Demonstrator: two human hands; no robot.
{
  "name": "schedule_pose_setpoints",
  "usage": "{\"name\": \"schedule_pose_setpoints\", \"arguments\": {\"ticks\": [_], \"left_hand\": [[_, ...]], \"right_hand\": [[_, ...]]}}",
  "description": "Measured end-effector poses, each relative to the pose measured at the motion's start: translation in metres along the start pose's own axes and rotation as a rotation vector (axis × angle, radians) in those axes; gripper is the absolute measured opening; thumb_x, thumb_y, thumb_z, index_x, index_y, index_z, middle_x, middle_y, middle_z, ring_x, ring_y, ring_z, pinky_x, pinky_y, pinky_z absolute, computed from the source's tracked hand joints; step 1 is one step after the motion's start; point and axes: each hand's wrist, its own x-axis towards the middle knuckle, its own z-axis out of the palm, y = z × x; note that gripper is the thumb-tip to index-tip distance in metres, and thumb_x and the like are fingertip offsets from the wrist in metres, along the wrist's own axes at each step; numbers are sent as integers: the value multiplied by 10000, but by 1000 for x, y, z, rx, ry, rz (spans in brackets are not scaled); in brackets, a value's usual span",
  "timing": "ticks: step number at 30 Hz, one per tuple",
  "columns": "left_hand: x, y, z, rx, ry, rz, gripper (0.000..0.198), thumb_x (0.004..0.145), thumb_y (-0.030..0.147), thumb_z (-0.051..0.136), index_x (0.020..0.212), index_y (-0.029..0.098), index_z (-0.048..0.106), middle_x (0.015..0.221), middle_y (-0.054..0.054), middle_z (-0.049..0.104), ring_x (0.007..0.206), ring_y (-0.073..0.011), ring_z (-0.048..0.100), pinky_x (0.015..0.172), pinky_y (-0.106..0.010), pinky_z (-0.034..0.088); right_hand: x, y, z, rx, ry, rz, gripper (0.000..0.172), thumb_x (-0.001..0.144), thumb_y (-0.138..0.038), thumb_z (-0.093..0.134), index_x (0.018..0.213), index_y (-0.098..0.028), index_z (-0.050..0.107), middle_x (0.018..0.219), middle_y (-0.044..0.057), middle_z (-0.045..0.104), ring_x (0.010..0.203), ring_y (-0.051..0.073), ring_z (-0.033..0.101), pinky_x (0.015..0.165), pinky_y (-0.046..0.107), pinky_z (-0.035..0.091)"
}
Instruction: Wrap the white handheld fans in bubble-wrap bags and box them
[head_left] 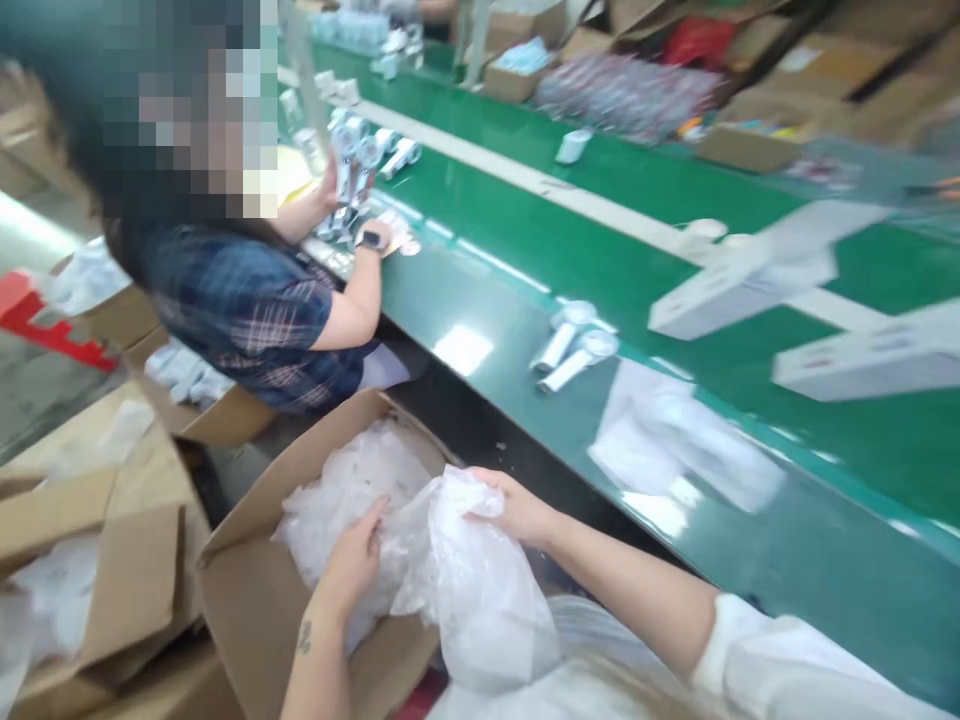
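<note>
Clear plastic bags hang bunched in front of me, spilling over the near rim of an open cardboard box. My right hand is closed on the top of this bunch, thumb and fingers pinching the film. At its left side, my left hand has its fingers curled against the crumpled film, closed on an edge of it. More thin plastic bags fill the box behind my left hand. On the bench to the right, two white and silver handheld devices lie beside a flat, bagged white item.
A green conveyor belt runs beyond the bench edge, carrying white boxes and a white cup-shaped part. At left, a co-worker in a plaid shirt holds similar devices. Open cartons stand at lower left.
</note>
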Motion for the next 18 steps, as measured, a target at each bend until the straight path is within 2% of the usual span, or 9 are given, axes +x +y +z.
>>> {"name": "schedule_pose_setpoints", "arguments": {"ticks": [2,3,5,7,9,11,12,15,18], "left_hand": [[6,19,-21,50,-66,0,452,661,288,652,1113,293,676,932,-35,729,974,-298,630,981,-467,392],[11,33,-26,6,-72,34,438,641,326,693,1078,295,686,984,-38,723,1048,-311,605,1015,-476,361],[18,72,-15,-246,-81,192,559,650,491,703,1165,286,630,1218,-62,639,1239,-317,482,1082,-476,289],[12,118,22,-589,-202,370,805,669,689,601,1338,260,478,1390,-102,497,1332,-312,375,1102,-467,273],[-7,159,78,-735,-505,387,1011,547,769,645,1374,228,432,1410,-139,463,1305,-340,402,1080,-462,320],[-33,190,138,-798,-739,242,1056,431,761,715,1298,191,517,1305,-152,557,1215,-363,496,1021,-450,398],[-46,202,166,-791,-814,131,987,456,701,750,1268,180,541,1235,-152,605,1160,-359,544,988,-444,429],[-68,236,231,-746,-810,-61,809,502,452,829,1217,181,566,1044,-122,689,995,-319,640,885,-411,494],[-63,274,274,-654,-745,-14,731,471,261,845,1150,170,591,963,-103,709,898,-284,665,815,-371,513]], "right_hand": [[-30,-16,1,36,87,-50,453,545,-319,864,907,-169,637,789,-13,671,685,120,608,709,277,466],[-45,-24,1,43,124,-77,443,540,-322,865,885,-169,633,774,-19,664,681,117,603,709,275,464],[-72,-40,1,25,166,-133,429,535,-331,864,853,-168,625,752,-26,652,677,115,591,704,273,460],[-97,-57,-1,-31,195,-218,417,557,-345,848,858,-165,622,754,-23,645,679,117,582,695,269,454],[-122,-72,-6,-127,290,-351,397,603,-353,815,893,-168,616,780,-12,646,691,125,580,686,267,451],[-148,-86,-15,-278,453,-489,348,656,-340,768,926,-179,619,833,8,654,742,146,590,709,278,456],[-162,-91,-23,-365,547,-546,324,672,-326,750,937,-187,626,866,19,659,791,164,596,743,292,459],[-202,-104,-59,-479,777,-618,337,665,-296,729,977,-215,633,945,38,667,913,214,602,846,343,458],[-243,-108,-115,-144,915,-569,578,614,-306,747,1151,-251,543,971,31,661,853,219,635,783,359,505]]}}
